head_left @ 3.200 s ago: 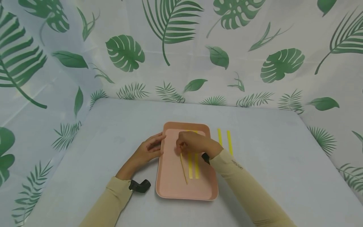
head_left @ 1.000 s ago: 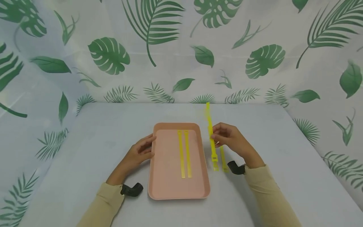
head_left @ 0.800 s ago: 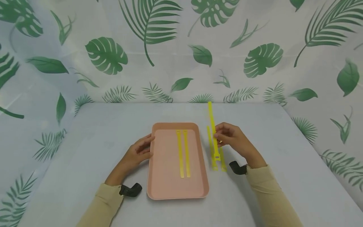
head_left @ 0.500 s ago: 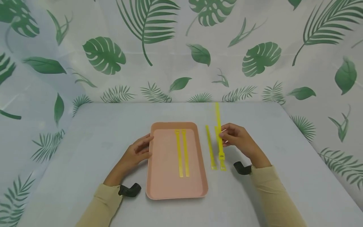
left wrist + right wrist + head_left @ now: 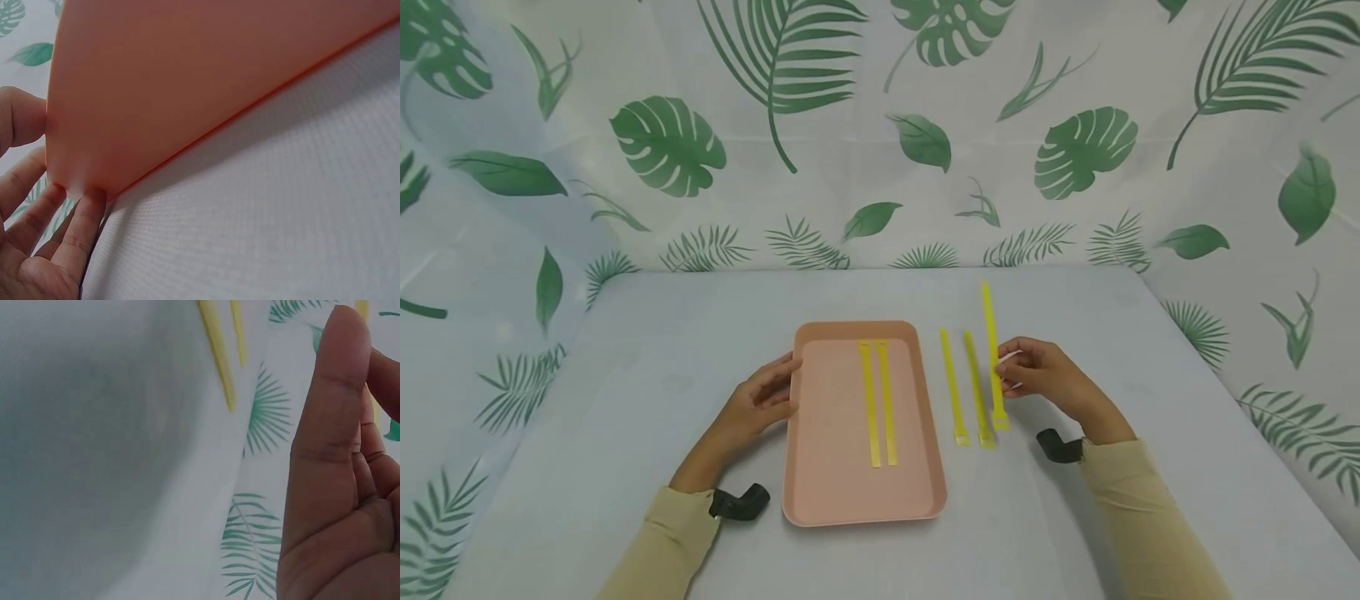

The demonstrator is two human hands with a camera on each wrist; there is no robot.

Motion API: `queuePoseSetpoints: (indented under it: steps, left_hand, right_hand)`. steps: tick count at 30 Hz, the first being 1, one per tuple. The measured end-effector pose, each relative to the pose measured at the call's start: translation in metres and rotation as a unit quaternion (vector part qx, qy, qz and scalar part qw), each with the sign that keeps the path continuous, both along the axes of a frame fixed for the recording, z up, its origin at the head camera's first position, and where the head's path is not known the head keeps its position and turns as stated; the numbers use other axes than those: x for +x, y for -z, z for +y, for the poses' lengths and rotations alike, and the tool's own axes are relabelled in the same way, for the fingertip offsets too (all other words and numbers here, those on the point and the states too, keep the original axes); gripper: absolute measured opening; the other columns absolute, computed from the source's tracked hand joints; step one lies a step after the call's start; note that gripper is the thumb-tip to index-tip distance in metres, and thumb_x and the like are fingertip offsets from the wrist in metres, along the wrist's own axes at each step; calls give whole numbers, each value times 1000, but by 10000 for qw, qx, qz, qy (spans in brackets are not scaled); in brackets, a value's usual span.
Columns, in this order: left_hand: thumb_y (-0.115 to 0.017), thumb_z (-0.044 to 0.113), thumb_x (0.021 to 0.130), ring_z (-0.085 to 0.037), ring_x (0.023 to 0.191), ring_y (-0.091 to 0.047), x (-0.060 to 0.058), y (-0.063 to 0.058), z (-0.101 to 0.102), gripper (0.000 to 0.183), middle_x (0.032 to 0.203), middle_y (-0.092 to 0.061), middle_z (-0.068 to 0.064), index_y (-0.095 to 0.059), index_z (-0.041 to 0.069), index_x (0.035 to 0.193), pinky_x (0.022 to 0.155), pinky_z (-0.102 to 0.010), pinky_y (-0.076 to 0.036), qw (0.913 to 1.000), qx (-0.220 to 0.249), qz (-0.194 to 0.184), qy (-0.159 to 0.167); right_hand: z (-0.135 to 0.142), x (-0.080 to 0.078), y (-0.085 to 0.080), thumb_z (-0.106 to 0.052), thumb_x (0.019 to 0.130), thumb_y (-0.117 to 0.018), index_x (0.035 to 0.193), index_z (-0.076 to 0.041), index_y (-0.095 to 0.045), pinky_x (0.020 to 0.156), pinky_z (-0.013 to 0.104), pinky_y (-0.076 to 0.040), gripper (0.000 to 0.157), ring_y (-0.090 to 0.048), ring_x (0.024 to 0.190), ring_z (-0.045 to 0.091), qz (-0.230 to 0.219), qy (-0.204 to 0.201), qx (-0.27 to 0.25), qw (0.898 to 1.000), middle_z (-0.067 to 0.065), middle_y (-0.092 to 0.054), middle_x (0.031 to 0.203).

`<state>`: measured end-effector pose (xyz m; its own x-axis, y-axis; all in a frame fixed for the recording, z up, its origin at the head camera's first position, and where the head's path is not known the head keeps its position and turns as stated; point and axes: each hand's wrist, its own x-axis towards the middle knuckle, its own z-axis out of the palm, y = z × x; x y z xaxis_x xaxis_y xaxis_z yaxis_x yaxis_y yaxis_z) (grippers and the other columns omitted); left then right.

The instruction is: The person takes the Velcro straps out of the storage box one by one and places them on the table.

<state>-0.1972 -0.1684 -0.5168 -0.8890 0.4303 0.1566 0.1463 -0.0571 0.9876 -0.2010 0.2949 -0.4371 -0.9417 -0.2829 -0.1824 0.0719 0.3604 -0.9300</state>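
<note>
My right hand [image 5: 1048,377] pinches a yellow cable tie strap [image 5: 988,312] between thumb and fingers, its slotted head pointing toward me. It is held close over the table, right of two more straps, a nearer one [image 5: 952,383] and a middle one [image 5: 976,387], lying side by side. My left hand [image 5: 748,408] rests its fingertips on the left rim of a pink tray [image 5: 823,433]. In the left wrist view, fingertips [image 5: 94,200] touch the tray's outer wall [image 5: 187,75]. Two straps, left [image 5: 870,408] and right [image 5: 887,408], lie parallel inside the tray, heads at the far end.
A pale cloth [image 5: 685,317] covers the table. Behind and at the sides hangs a white sheet with green leaves [image 5: 670,146]. Black wrist cameras, left [image 5: 741,503] and right [image 5: 1060,447], sit at the cuffs.
My right hand has lifted a strap out of the tray, carried it right past the two straps on the table, and lowered it beside them. The left hand stays at the tray.
</note>
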Motion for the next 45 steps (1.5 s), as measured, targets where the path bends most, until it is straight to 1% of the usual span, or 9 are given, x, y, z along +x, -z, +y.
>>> queuePoseSetpoints:
  steps: [7, 8, 14, 18, 23, 29, 38, 43, 45]
  left_hand:
    - [-66, -14, 98, -16, 136, -56, 1, 1, -1, 64, 170, -22, -37, -38, -20, 155, 109, -21, -53, 10000, 5, 56, -10]
    - [-65, -14, 98, -19, 137, -56, 1, 1, -1, 64, 170, -22, -37, -39, -20, 155, 109, -21, -53, 10000, 6, 46, -11]
    - [-65, -16, 97, -21, 138, -56, 3, 0, 0, 64, 171, -22, -37, -38, -21, 155, 109, -22, -53, 10000, 31, -11, 4]
    - [-65, -15, 98, -15, 137, -56, 3, 1, -1, 64, 170, -22, -38, -38, -21, 155, 110, -21, -53, 10000, 53, 26, 13]
    - [-64, -15, 98, -8, 135, -55, 3, 0, -1, 63, 169, -22, -39, -37, -22, 154, 110, -21, -52, 9999, 100, 49, 31]
    - [-66, -14, 98, -10, 135, -57, 2, -1, 0, 63, 170, -21, -39, -37, -22, 154, 110, -21, -53, 9999, 116, 7, 32]
    - [-66, -13, 98, -21, 136, -58, 1, -2, 0, 64, 170, -22, -38, -38, -21, 155, 109, -22, -54, 10000, 65, -42, 6]
    - [-67, -12, 99, -28, 141, -54, 0, -2, 0, 64, 170, -23, -37, -38, -20, 156, 110, -22, -53, 10000, -3, -4, 13]
    - [-67, -12, 99, -35, 144, -51, 0, -2, 0, 64, 170, -23, -37, -38, -20, 156, 111, -21, -52, 10000, -28, 1, 6]
  right_hand:
    - [8, -3, 7, -1, 107, -65, 127, 15, -54, 74, 29, -66, 28, -69, 77, 14, -402, 30, 245, 9989, 7, -73, 91]
    - [9, -4, 9, -2, 107, -65, 127, 14, -54, 73, 29, -66, 28, -69, 77, 15, -491, 57, 302, 9983, 7, -73, 91]
    - [13, -5, 16, -3, 106, -67, 124, 11, -55, 70, 26, -65, 26, -70, 75, 14, -941, 170, 548, 9939, 7, -72, 89]
    - [11, -5, 19, -4, 104, -70, 121, 10, -57, 69, 26, -65, 26, -71, 74, 13, -1090, 196, 731, 9912, 6, -72, 87]
    - [9, -5, 18, -5, 104, -71, 119, 9, -59, 69, 26, -65, 24, -71, 74, 14, -1096, 143, 927, 9895, 5, -71, 85]
    - [6, -4, 15, -6, 102, -74, 113, 8, -62, 67, 28, -64, 21, -70, 72, 17, -939, 91, 1321, 9867, 5, -70, 82]
    - [-3, -1, 10, -8, 100, -77, 106, 5, -63, 64, 28, -62, 21, -68, 72, 17, -781, 250, 1843, 9794, 5, -69, 81]
    - [-2, -1, 12, -10, 100, -77, 103, 3, -62, 63, 29, -62, 20, -67, 71, 17, -717, 265, 1988, 9771, 5, -67, 80]
    - [-1, -2, 13, -11, 101, -76, 103, 3, -62, 64, 30, -62, 20, -67, 71, 18, -709, 295, 2022, 9763, 5, -67, 80]
